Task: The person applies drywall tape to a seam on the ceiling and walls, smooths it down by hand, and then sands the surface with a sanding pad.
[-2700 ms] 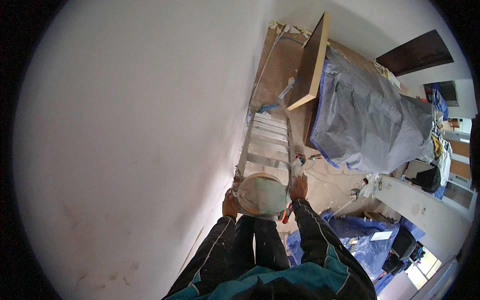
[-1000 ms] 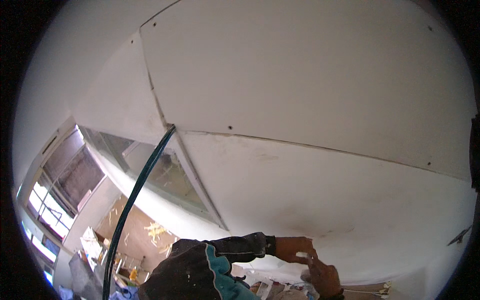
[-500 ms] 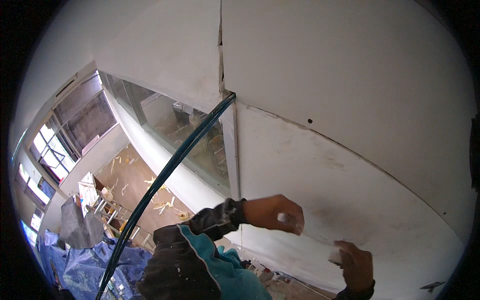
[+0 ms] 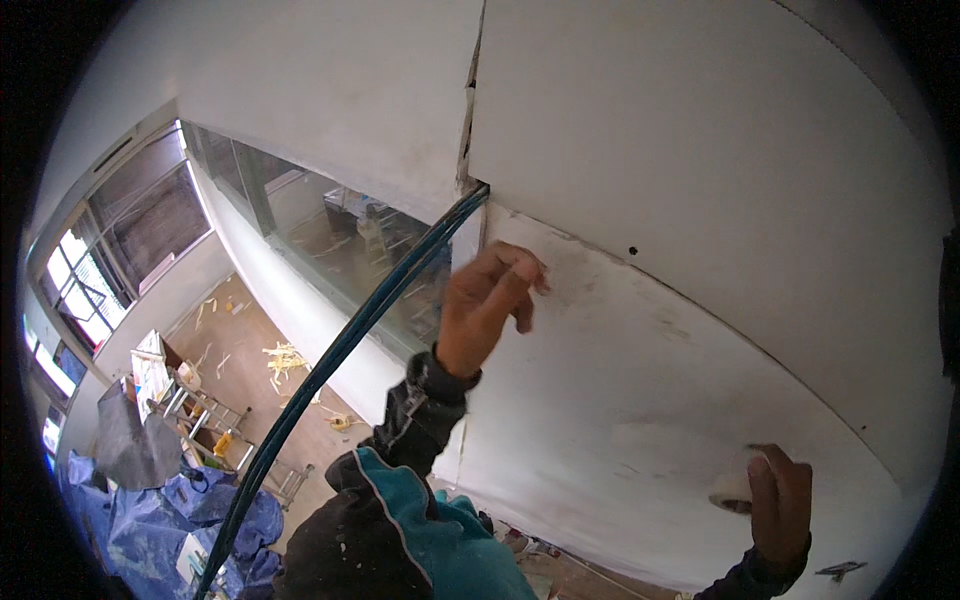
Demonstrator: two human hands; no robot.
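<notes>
My left hand (image 4: pixel 478 310) is raised close to the wall joint, just right of where a bundle of dark green cables (image 4: pixel 345 340) comes out of the corner. Its fingertips are pinched together; whatever lies between them is too fine to make out. Lower right, my right hand (image 4: pixel 783 508) grips a small roll of white tape (image 4: pixel 729 493) in front of the white lower panel (image 4: pixel 600 400). A narrow seam (image 4: pixel 700 297) runs from the corner down to the right, between this panel and the white surface above.
Cables slant across the left side. Beyond them are a glass pane (image 4: pixel 310 220), a metal ladder (image 4: pixel 225 420), a blue tarp (image 4: pixel 240 510) and floor littered with pale strips (image 4: pixel 285 360). A ragged vertical gap (image 4: pixel 467 130) opens above the corner.
My left hand has risen up and left toward the corner, away from my right hand. My right hand has shifted right and slightly up with the tape roll. The view has moved slightly.
</notes>
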